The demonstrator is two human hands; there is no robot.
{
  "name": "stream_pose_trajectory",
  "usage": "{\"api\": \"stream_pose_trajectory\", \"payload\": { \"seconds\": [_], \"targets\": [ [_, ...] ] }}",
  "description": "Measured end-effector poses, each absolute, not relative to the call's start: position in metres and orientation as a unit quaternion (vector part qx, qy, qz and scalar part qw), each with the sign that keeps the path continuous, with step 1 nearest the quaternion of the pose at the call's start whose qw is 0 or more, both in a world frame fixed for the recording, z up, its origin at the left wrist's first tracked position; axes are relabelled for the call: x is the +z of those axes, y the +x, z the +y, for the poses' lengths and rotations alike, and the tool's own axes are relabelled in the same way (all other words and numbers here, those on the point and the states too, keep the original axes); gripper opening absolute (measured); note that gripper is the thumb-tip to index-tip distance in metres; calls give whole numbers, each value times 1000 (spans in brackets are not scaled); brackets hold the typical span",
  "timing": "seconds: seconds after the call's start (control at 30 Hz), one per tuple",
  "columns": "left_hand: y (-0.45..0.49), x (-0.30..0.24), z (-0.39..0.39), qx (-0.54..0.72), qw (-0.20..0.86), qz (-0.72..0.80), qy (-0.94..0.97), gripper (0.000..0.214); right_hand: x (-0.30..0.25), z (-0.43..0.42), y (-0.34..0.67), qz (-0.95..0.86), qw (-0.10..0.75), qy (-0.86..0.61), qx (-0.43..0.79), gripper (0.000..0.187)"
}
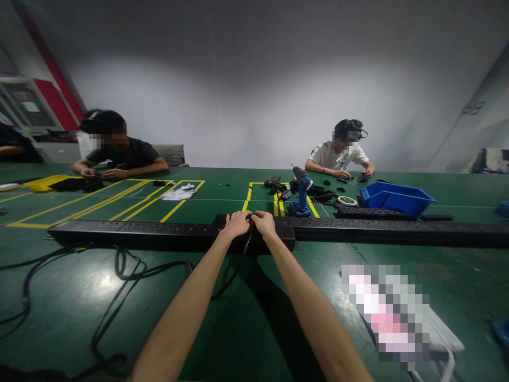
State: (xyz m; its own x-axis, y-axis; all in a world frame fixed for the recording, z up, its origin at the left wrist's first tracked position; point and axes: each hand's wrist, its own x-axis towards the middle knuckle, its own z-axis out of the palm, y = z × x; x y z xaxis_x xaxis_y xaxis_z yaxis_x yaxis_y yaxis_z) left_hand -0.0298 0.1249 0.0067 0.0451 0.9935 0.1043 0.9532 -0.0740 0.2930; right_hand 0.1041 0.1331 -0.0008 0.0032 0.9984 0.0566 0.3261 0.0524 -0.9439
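Note:
A long black power strip (151, 229) with small red marks along its top lies across the green table in front of me. Over the raised section at its right end, my left hand (237, 223) and my right hand (263, 223) meet with their fingers closed. Between them they grip the end of a thin black cable (242, 260), which hangs over the strip's near side and runs down onto the table. The fingers hide the cable's tip, and I cannot tell whether it is plugged in.
Beyond the strip stands a blue cordless drill (302, 191), near a blue bin (397, 199) and a tape roll (347, 201). Another black power strip (397, 230) extends right. Loose black cables (131, 270) lie at left, a blurred-out item (385, 313) at right. Two people work across the table.

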Motion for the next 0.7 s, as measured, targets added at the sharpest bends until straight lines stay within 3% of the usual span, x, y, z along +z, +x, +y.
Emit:
{"api": "stream_pose_trajectory", "payload": {
  "seconds": [0.13,0.4,0.7],
  "targets": [
    [-31,5,126,139,74,677,719,41,-5,130,104,-630,432,-564,314,37],
    [-29,4,124,150,67,681,714,36,-6,135,102,-458,583,-448,500,41],
    [-29,4,119,167,60,676,715,35,4,121,127,-405,540,-353,648,26]
  ]
}}
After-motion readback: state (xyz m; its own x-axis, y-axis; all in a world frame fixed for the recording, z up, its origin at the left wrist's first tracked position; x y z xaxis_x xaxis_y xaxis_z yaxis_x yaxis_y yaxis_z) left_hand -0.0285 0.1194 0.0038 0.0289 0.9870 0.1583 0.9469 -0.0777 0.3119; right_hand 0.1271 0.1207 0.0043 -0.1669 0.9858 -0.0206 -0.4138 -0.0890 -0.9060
